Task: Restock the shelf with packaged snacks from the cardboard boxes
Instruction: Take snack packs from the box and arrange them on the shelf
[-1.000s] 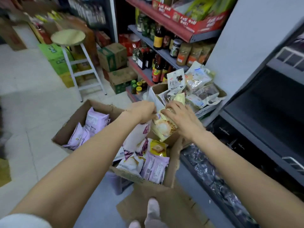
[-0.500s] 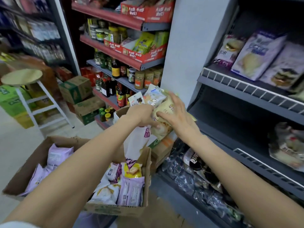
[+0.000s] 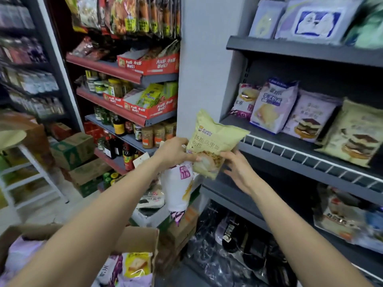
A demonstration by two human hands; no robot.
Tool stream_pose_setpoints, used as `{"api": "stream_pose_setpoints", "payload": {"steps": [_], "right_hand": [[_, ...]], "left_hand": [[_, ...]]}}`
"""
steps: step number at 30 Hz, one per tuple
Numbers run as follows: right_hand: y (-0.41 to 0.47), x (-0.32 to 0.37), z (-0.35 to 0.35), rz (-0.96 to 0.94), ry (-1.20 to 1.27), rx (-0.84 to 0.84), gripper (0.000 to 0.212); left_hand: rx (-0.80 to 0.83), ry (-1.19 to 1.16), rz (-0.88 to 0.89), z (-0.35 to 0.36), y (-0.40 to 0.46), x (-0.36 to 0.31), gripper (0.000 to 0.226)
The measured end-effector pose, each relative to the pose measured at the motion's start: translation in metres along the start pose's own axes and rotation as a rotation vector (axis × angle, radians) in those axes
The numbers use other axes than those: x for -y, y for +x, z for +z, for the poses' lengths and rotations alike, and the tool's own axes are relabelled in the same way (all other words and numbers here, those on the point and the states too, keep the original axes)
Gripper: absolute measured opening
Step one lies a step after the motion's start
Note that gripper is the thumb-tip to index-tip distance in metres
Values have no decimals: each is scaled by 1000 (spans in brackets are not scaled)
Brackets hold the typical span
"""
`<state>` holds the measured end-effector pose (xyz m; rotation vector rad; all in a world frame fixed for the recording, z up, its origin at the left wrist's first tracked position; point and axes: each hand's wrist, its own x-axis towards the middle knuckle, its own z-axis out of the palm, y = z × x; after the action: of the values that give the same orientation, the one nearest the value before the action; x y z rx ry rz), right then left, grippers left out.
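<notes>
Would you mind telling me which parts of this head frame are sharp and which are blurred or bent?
Head view: the yellow packet between the left hand and right hand is sharp enough to read; the left aisle shelves and top-right bags smear with blur; the wide lens bows the grey shelf edges.

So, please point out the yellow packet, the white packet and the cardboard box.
yellow packet (image 3: 215, 135): head view, printed front.
white packet (image 3: 176, 189): head view, middle of front.
cardboard box (image 3: 143, 239): head view, right flap.

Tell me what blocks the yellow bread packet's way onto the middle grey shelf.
Nothing visible does. The yellow bread packet, held up by the left hand, sits just left of the grey shelf's wire rail; the shelf space left of the purple-and-white packet looks free.
</notes>
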<state>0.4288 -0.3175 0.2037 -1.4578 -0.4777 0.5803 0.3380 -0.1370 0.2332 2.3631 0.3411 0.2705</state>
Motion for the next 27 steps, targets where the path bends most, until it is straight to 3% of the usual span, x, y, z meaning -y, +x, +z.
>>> {"api": "stream_pose_setpoints", "payload": {"steps": [2,4,7,10,13,18,23,27], "right_hand": [[1,9,-18,-98,-7,-11,51],[2,22,-40,-178,-43,-137,59],[0,50,-76,-295,-38,-313,41],[-3,69,-116,-349,-1,-451,45],[-3,80,-154,-346,45,-555,51],[-4,105,-198,-311,100,-716,58],[-5,120,-222,-278,140,-789,100],[-2,126,-234,-244,199,-761,73]], "left_hand": [[0,-43,35,13,15,-26,41],[32,-124,53,25,31,-52,42],[71,-246,85,39,50,-94,40],[76,-332,143,49,66,-133,40],[-1,-357,216,55,82,-162,25],[-154,-420,279,66,108,-187,22],[-299,-295,373,67,129,-205,17],[-329,-139,426,71,150,-211,21]]}}
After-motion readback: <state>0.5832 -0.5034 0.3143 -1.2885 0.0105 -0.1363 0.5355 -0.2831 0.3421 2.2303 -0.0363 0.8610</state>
